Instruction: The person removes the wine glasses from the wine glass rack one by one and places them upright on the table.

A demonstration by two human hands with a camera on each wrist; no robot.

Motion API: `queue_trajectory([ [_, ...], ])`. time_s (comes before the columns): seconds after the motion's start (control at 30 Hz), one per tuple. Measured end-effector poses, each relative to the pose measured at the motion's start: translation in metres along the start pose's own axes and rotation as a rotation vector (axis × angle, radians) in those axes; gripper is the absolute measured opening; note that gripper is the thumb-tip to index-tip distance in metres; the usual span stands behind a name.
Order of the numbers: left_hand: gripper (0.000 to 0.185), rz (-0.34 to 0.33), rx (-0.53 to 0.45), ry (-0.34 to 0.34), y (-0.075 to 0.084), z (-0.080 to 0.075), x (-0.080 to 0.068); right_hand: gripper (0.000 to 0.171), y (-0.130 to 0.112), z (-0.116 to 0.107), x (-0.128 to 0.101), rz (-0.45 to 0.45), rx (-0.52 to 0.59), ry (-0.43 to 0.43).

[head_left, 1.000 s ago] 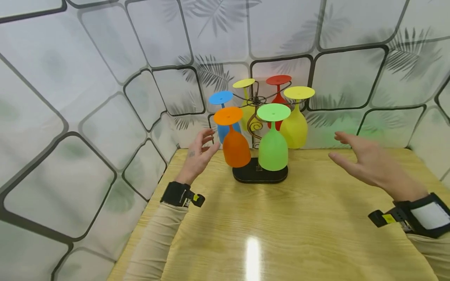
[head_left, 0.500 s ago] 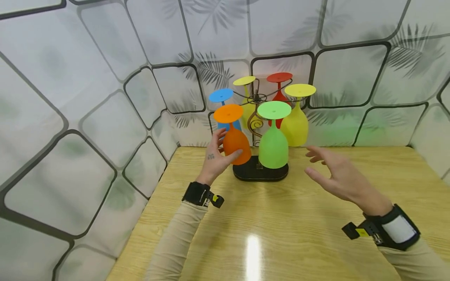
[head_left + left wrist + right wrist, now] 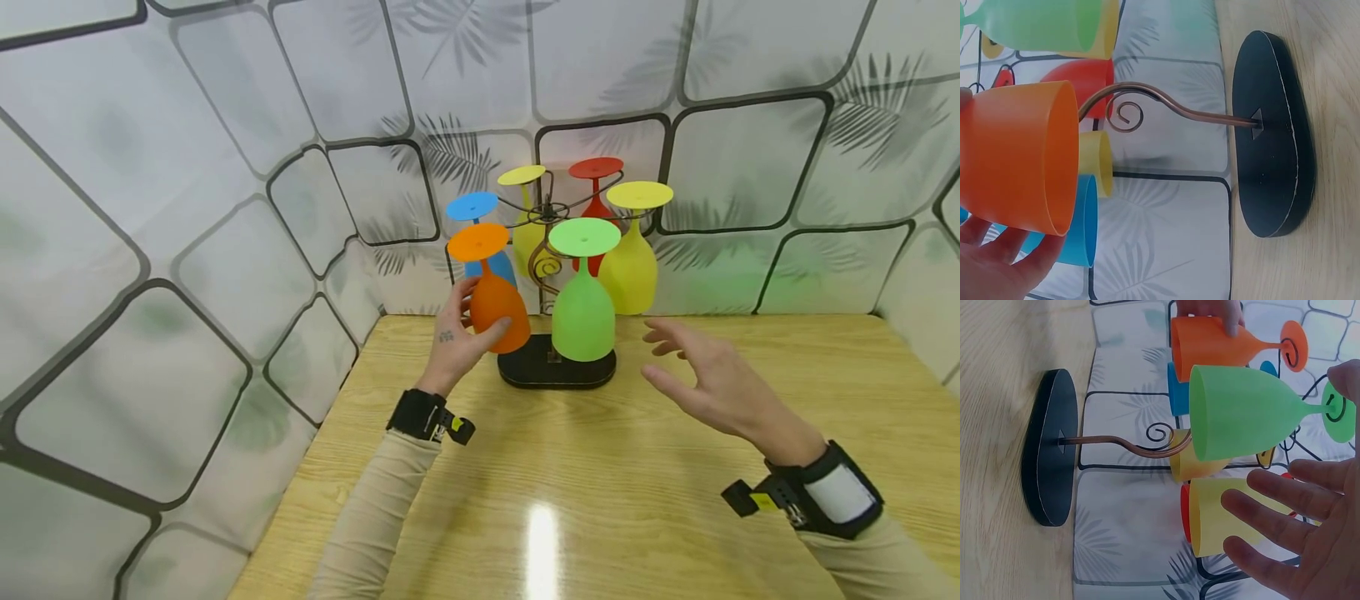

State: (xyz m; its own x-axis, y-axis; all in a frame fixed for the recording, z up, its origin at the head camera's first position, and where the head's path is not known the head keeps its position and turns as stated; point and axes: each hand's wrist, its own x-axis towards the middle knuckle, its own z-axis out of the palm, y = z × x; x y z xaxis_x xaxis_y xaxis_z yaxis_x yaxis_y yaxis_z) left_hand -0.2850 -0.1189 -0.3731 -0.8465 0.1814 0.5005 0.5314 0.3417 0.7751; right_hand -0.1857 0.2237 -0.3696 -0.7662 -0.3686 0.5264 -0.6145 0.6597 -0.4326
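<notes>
An orange goblet (image 3: 498, 296) hangs upside down at the front left of a metal stemware rack (image 3: 555, 372). My left hand (image 3: 459, 346) holds its bowl, thumb on the near side and fingers round the far side. In the left wrist view the fingers (image 3: 1038, 259) press against the orange bowl. A green goblet (image 3: 583, 321) hangs at the front right, with a yellow goblet (image 3: 632, 271) behind it. My right hand (image 3: 712, 383) is in the air right of these two, fingers spread and holding nothing, as the right wrist view shows.
Further round the rack hang a blue goblet (image 3: 472, 206), another yellow goblet (image 3: 522, 175) and a red goblet (image 3: 596, 168). The black base stands on a wooden table (image 3: 600, 483), near the patterned wall (image 3: 750, 167) at the back. Another patterned wall runs along the left.
My left hand has moved right and taken hold of the orange goblet, which has shifted slightly left. My right hand has come left, nearer the rack.
</notes>
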Motion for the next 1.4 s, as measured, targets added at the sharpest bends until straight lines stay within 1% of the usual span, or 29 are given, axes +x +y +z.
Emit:
queue_trajectory([
  [0.27, 0.076, -0.035, 0.015, 0.014, -0.003, -0.002, 0.003, 0.057, -0.003, 0.001, 0.000, 0.001, -0.010, -0.012],
  [0.47, 0.074, -0.042, 0.013, 0.019, -0.003, -0.003, 0.007, 0.056, -0.004, 0.002, -0.001, -0.001, -0.009, -0.018],
  [0.57, 0.073, -0.036, 0.012, 0.018, -0.003, -0.002, 0.008, 0.057, -0.005, 0.003, -0.001, -0.002, -0.008, -0.023],
  [0.8, 0.070, -0.008, 0.047, -0.002, -0.001, 0.003, 0.013, 0.057, -0.007, 0.004, -0.002, -0.006, -0.003, -0.021],
  [0.97, 0.069, -0.002, 0.025, -0.023, 0.002, 0.007, 0.015, 0.057, -0.008, 0.006, -0.003, -0.005, -0.002, -0.028],
  [1.13, 0.070, -0.004, 0.005, -0.028, 0.003, 0.009, 0.015, 0.058, -0.010, 0.006, -0.003, -0.004, -0.002, -0.032],
  [1.4, 0.070, 0.007, 0.020, -0.051, 0.006, 0.011, 0.014, 0.059, -0.012, 0.006, -0.004, -0.019, 0.009, -0.035],
])
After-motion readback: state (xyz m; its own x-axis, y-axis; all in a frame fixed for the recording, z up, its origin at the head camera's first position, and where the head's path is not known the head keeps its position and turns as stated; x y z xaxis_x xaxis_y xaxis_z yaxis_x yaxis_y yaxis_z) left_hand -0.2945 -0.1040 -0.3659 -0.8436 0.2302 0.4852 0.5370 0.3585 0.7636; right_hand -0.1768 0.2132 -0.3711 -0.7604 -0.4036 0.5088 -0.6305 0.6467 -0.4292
